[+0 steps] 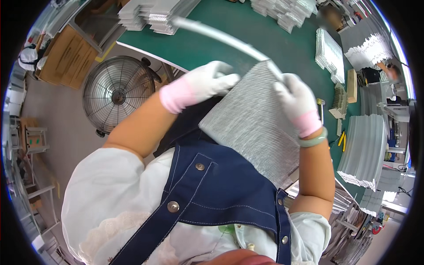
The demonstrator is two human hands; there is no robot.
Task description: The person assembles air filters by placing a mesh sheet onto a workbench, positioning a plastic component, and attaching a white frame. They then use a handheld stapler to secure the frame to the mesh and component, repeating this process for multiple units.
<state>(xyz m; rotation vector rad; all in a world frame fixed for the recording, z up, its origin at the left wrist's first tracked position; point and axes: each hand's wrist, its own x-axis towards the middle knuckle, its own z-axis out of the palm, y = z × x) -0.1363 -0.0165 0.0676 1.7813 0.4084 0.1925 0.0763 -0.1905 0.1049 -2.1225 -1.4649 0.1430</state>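
A silver, finely ridged metal sheet (251,119) lies tilted in front of my apron, its upper corner over the table edge. My right hand (297,99), in a white glove with a pink cuff, is closed at the sheet's upper right side. Its fingers pinch the near end of a long pale strip (221,37), blurred by motion, which reaches away to the upper left above the table. My left hand (205,84), gloved the same way, is by the sheet's upper left edge. Its thumb and fingers are apart, and I see nothing between them.
Stacks of ridged silver sheets (165,15) stand along the green table (212,42), with more at the far side and right. A yellow-handled tool (342,139) and a wooden block (352,86) lie at right. A floor fan (118,97) and cardboard boxes (66,57) are at left.
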